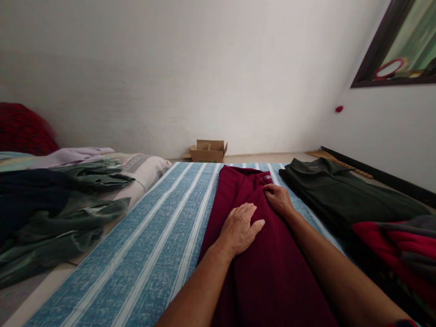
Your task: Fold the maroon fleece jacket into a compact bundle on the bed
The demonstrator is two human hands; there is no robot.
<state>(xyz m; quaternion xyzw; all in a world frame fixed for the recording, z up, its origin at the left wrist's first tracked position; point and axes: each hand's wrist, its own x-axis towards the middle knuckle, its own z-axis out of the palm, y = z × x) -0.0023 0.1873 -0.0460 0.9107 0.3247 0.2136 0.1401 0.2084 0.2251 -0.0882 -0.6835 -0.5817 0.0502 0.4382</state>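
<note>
Blue-and-white striped bedsheet (153,236) carries a maroon shirt (272,272) lying flat down its middle, a dark green shirt (340,195) beside it. Left hand (238,229) rests open-palmed on the maroon cloth; right hand (279,197) pinches fabric near the collar.

Two hands (238,229) (279,198), one maroon shirt (269,272), one dark green shirt (340,195), one cardboard box (208,151).

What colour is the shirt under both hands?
The shirt is dark maroon, seen clearly in the head view, lying on a blue-and-white striped sheet.
</note>
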